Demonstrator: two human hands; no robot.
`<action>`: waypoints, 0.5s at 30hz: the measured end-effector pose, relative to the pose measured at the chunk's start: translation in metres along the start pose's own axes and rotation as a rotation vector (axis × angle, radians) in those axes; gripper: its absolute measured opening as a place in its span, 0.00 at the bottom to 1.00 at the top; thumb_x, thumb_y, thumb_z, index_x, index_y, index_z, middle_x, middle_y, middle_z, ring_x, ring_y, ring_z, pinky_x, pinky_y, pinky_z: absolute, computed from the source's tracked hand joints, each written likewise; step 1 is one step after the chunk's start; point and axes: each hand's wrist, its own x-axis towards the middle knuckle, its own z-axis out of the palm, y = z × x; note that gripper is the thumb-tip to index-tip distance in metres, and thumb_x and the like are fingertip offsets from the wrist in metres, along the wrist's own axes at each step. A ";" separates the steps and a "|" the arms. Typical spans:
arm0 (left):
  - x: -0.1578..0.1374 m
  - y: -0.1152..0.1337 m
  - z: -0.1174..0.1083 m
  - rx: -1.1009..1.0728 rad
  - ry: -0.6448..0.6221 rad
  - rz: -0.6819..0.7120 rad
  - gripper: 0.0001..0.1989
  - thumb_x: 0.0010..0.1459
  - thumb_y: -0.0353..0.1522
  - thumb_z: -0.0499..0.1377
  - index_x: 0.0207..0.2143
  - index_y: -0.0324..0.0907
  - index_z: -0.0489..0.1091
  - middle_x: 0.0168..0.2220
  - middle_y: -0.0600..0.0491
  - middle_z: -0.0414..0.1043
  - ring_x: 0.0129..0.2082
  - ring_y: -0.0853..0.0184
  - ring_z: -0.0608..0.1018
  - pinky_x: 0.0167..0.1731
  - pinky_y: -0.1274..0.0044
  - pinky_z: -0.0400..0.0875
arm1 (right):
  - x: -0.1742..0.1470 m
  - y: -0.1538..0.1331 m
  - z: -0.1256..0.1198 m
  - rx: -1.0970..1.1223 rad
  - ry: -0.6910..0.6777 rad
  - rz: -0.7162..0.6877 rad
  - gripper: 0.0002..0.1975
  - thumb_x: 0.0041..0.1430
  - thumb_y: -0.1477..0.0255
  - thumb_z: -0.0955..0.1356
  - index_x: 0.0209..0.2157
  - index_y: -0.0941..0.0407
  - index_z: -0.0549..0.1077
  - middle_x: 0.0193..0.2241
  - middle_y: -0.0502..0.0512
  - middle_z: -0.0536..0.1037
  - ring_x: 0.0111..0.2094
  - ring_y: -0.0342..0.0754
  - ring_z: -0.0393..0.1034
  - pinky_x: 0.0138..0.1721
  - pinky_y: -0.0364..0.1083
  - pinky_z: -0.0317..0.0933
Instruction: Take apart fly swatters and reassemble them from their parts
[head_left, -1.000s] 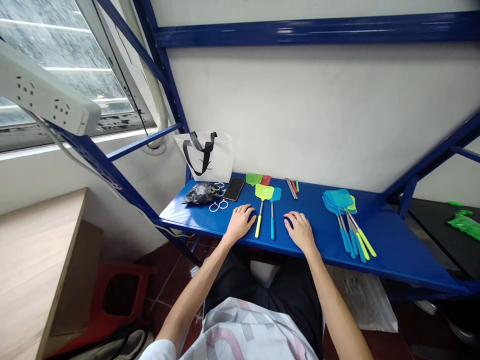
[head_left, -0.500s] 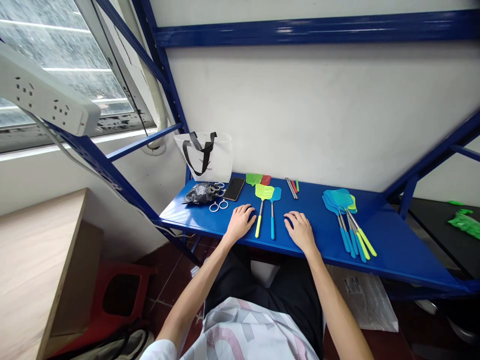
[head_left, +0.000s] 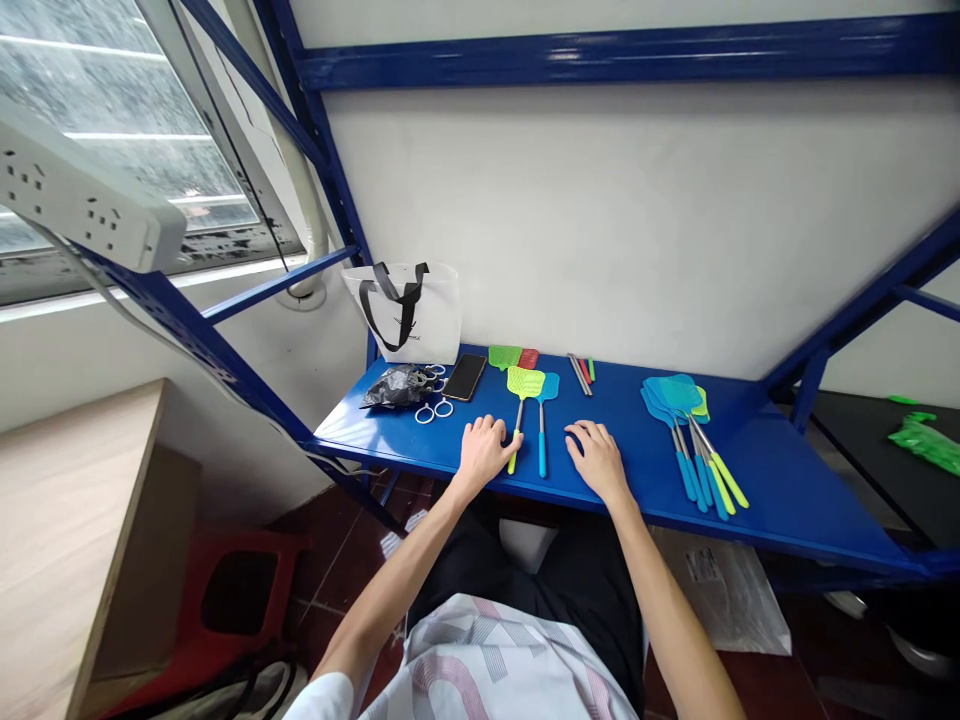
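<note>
My left hand [head_left: 484, 455] rests palm down near the front edge of the blue table, fingers apart. Its thumb reaches the handle of a yellow-green fly swatter [head_left: 526, 382]; whether it presses on it I cannot tell. Just right of that lies a blue fly swatter [head_left: 542, 440], its head partly beneath the yellow-green one. My right hand [head_left: 598, 460] lies on the table with fingers spread, holding nothing. Farther right is an overlapping pile of blue and yellow-green fly swatters [head_left: 679, 394]. Behind the middle pair are a green swatter head [head_left: 504, 356] and a red swatter head [head_left: 529, 358].
Metal rods with red and green handles [head_left: 585, 372] lie toward the wall. At the left are a phone [head_left: 464, 378], white rings [head_left: 425, 414], a black plastic bag [head_left: 394, 387] and a white tote bag [head_left: 431, 320]. Blue frame posts [head_left: 862, 305] flank the table [head_left: 787, 480].
My left hand has shifted slightly right, and its thumb has come to the yellow-green swatter's handle. My right hand stays in place. The view has turned a little.
</note>
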 end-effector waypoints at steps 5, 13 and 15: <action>-0.008 0.011 0.004 0.098 -0.061 -0.029 0.23 0.74 0.49 0.56 0.37 0.42 0.77 0.40 0.42 0.77 0.43 0.50 0.79 0.45 0.63 0.68 | 0.000 -0.001 0.000 -0.003 0.003 -0.004 0.20 0.79 0.65 0.59 0.55 0.51 0.81 0.55 0.62 0.81 0.54 0.61 0.73 0.50 0.57 0.69; -0.007 0.011 0.001 0.020 -0.126 0.026 0.18 0.77 0.36 0.51 0.33 0.42 0.73 0.33 0.45 0.79 0.33 0.57 0.81 0.39 0.67 0.65 | 0.000 -0.001 -0.001 -0.005 0.014 -0.009 0.20 0.78 0.65 0.59 0.53 0.50 0.82 0.55 0.62 0.81 0.54 0.61 0.74 0.49 0.56 0.69; -0.005 0.010 0.000 -0.036 -0.107 0.023 0.19 0.77 0.38 0.52 0.32 0.43 0.71 0.32 0.48 0.77 0.30 0.60 0.79 0.35 0.70 0.62 | 0.000 -0.001 -0.003 0.017 0.013 -0.002 0.20 0.78 0.64 0.59 0.53 0.50 0.82 0.55 0.62 0.82 0.53 0.60 0.75 0.50 0.57 0.70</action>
